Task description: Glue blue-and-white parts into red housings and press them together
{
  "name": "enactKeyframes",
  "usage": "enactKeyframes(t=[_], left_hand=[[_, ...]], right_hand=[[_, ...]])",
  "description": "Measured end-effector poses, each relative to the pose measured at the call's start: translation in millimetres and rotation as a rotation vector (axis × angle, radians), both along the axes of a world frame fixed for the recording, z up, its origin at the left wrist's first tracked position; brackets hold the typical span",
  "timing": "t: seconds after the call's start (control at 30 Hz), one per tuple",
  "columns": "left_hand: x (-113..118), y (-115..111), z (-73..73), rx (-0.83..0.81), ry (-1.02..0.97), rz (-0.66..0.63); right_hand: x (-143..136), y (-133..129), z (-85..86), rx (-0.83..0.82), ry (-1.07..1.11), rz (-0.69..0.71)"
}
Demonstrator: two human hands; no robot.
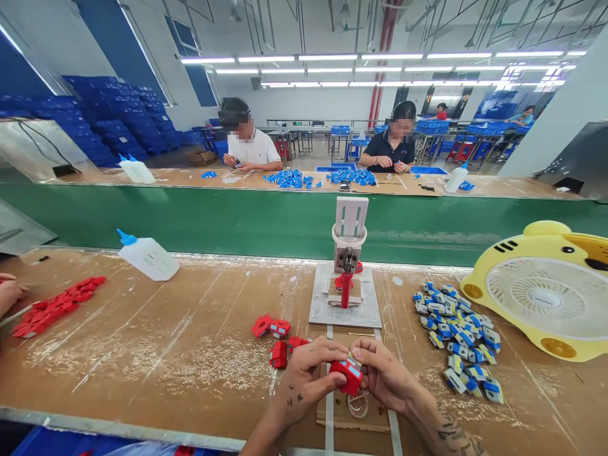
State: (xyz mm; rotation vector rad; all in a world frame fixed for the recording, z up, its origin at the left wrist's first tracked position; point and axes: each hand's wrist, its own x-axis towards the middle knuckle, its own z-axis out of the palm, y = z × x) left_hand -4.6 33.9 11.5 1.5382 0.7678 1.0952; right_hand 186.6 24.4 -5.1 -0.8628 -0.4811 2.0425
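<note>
My left hand (311, 373) is closed around a red plastic part (349, 379) with light blue patches, near the front of the brown table. On its other side, my right hand (382, 373) pinches a small greyish-yellow piece (352, 358) at the top of the red part. Several red parts (278, 354) lie just left of my left hand. A pile of blue, grey and yellow pieces (458, 335) is to the right. Beyond my hands stands a small press with a red handle (346, 291) on a pale base plate (320, 308).
A yellow fan (546, 294) stands at the right. A white bottle with a blue nozzle (151, 258) and a row of red parts (59, 305) are at the left, beside another person's hand (10, 292). Two people sit across the green belt (237, 221).
</note>
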Motion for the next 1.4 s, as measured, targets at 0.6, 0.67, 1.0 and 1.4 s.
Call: enactKeyframes(t=[0.6,0.67,1.0,1.4], left_hand=[[6,10,-5.8,-0.059,-0.056,0.147],[6,14,-5.5,-0.091,-0.056,0.181],[8,39,-4.6,-0.303,-0.171,0.182],[-6,132,-14.7,-0.206,0.061,0.227]], right_hand=[[-8,17,15.0,0.075,-0.015,-0.003],[-8,15,18.0,0.104,-0.045,-0.031],[9,28,22.9,0.395,-0.451,-0.073],[-3,80,77.5,0.418,-0.469,0.078]])
